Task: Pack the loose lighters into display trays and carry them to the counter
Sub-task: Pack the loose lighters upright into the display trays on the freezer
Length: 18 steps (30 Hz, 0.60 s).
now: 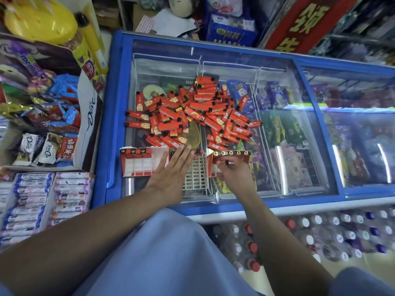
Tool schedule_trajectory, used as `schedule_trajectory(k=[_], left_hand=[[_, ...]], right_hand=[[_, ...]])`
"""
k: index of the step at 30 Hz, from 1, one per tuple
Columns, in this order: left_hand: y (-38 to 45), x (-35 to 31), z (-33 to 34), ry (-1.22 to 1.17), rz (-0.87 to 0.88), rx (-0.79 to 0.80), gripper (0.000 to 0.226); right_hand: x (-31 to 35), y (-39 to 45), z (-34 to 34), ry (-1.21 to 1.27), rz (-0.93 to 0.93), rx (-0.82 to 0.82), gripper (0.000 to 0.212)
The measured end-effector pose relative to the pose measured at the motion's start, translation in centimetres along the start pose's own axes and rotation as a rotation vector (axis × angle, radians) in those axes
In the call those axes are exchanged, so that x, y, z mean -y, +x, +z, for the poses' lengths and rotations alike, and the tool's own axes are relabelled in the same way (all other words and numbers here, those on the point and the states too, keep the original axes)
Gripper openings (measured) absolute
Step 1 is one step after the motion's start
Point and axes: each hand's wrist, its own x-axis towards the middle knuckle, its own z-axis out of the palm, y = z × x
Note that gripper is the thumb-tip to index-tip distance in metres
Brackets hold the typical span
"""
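Red lighters lie heaped on the glass lid of a blue freezer. Near its front edge, the left hand reaches flat and released toward the pile, beside a left tray holding 4 lighters. The right hand pinches a lighter at the right tray.

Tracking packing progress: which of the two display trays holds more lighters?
The right tray, under the right hand: a full back row. The left tray holds only a few.
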Motion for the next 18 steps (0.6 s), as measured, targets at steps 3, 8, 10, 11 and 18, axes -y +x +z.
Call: schedule_trajectory(k=[3,8,10,11,18], left_hand=[[0.0,0.0,0.1,-0.009,-0.002,0.002,0.113],[0.1,0.0,0.3,-0.020,0.002,0.000,0.112],[0.1,0.0,0.3,-0.025,0.002,-0.002,0.113],[0.1,0.0,0.4,-0.028,0.001,-0.005,0.113],[0.1,-0.1,0.5,-0.006,-0.010,-0.006,0.112]], right_hand=[[0.1,-0.2,0.5,0.084,0.011,0.003,0.017],[-0.2,0.2,0.6,0.115,0.013,0.019,0.011],[-0.7,0.6,0.6,0.107,0.020,0.023,0.018],[-0.9,0.8,0.6,0.068,0.016,0.013,0.020],[1.5,0.8,-0.6,-0.082,-0.192,-0.225,0.003]])
